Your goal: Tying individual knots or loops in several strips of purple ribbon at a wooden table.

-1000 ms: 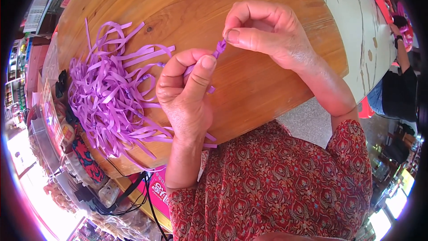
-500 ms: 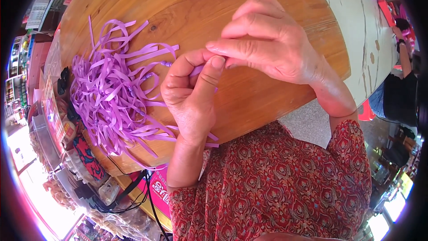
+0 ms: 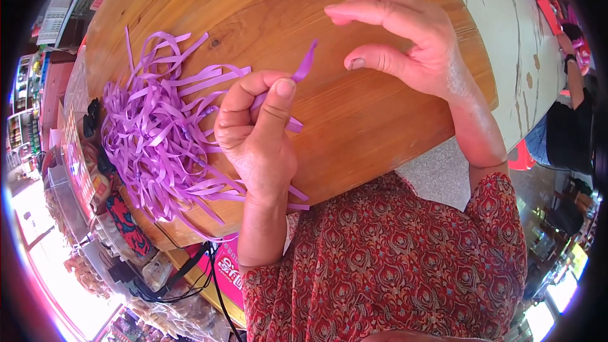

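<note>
The round, varnished wooden tabletop (image 3: 354, 120) fills most of the view, bare over its right half; on its left half lies a big loose heap of flat purple plastic ribbon strips (image 3: 152, 133), tangled and looping over one another, reaching from near the far edge to the near rim, where a few ends hang over; as far as can be judged, the bulk of the strips sits there unworked, and no finished pieces show apart from the heap, so most of the job looks to be ahead. The left hand (image 3: 256, 136) is clenched over the middle of the table, thumb pressed up against the forefinger, pinching a single purple ribbon strip (image 3: 304, 66); its free end stands up and tilts to the right above the thumb, while its tail runs out below the fist toward the near edge. The right hand (image 3: 405, 44) hovers just beside that tip, fingers curved and spread, grasping nothing and not touching the strip.
</note>
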`<action>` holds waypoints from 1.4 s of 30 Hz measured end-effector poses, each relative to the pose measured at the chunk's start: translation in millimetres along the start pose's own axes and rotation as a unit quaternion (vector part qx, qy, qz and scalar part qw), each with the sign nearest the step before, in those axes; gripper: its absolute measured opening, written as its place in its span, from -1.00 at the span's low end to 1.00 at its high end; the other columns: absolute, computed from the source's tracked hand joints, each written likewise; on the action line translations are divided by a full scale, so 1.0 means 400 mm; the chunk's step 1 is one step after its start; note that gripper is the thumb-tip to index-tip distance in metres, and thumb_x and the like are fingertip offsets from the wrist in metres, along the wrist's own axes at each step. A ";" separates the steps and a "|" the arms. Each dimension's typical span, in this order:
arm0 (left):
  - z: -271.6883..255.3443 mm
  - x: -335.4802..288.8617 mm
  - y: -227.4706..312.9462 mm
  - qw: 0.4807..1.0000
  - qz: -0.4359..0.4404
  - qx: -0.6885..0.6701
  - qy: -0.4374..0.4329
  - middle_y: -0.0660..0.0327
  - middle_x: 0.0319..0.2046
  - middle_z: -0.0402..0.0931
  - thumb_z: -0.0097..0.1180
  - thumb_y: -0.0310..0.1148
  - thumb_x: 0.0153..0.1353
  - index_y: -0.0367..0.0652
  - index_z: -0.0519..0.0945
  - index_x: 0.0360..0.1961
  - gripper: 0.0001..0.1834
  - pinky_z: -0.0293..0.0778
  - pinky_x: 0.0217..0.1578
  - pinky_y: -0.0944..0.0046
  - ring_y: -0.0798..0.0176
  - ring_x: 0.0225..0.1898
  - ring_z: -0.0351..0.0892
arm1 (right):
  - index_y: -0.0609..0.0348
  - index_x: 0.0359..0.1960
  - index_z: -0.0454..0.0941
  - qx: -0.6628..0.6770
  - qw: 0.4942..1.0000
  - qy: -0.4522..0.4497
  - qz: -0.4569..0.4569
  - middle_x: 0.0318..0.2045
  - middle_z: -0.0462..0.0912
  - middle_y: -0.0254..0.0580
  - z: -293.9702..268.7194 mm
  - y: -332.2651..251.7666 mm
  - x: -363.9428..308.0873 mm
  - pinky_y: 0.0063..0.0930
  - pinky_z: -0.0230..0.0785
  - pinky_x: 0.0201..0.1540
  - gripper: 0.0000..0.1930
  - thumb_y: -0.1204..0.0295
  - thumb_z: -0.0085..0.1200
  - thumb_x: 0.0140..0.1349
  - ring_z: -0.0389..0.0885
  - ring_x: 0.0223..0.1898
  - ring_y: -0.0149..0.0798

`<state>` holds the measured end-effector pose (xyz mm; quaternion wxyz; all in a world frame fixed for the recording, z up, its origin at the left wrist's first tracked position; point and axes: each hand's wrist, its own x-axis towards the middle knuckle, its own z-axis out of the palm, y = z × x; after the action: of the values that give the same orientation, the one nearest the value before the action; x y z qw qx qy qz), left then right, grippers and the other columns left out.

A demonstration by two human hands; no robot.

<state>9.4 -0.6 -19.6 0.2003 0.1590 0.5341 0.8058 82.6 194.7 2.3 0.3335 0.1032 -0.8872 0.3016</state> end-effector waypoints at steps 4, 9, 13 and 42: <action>-0.007 -0.003 0.004 0.997 -0.034 -0.066 -0.030 0.38 -0.56 0.43 0.11 -0.60 0.12 -0.27 0.55 -0.35 -0.93 0.12 -0.61 0.57 0.59 -0.61 0.21 | 0.23 -0.17 0.56 0.063 0.997 -0.032 0.038 -0.28 0.59 -0.14 0.008 0.006 -0.009 -0.41 0.39 -0.20 -0.59 0.46 0.30 -0.16 0.55 -0.24 -0.16; 0.001 0.002 0.000 0.978 -0.007 -0.184 -0.095 0.35 -0.58 0.40 0.08 -0.54 0.15 -0.26 0.51 -0.29 -0.91 0.08 -0.64 0.49 0.54 -0.65 0.14 | 0.20 -0.11 0.52 0.080 0.989 -0.112 0.057 -0.22 0.57 -0.16 0.070 -0.003 -0.036 -0.34 0.36 -0.10 -0.56 0.44 0.28 -0.11 0.51 -0.15 -0.16; 0.005 -0.010 0.017 0.968 0.046 -0.207 -0.134 0.30 -0.57 0.39 0.06 -0.50 0.16 -0.25 0.49 -0.26 -0.88 0.06 -0.63 0.46 0.51 -0.67 0.09 | 0.16 -0.05 0.45 0.178 0.967 -0.173 0.053 -0.12 0.51 -0.19 0.138 -0.067 -0.024 -0.29 0.26 0.00 -0.52 0.41 0.26 -0.08 0.42 -0.04 -0.15; -0.074 0.068 0.121 0.665 0.456 0.517 0.287 -0.01 -0.06 0.38 0.17 -0.46 0.09 -0.37 0.34 0.03 -0.52 0.25 0.05 0.13 0.11 -0.01 0.34 | 0.29 -0.23 0.55 0.240 0.916 -0.062 0.315 -0.47 0.53 -0.33 -0.099 -0.031 -0.127 -0.67 0.33 -0.34 -0.85 0.50 -0.03 0.24 0.48 -0.42 -0.51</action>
<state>-35.4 -27.8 15.3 -0.4697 0.2215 0.7571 0.3963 146.7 207.9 -1.6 0.1303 -0.0857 -0.7935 0.5882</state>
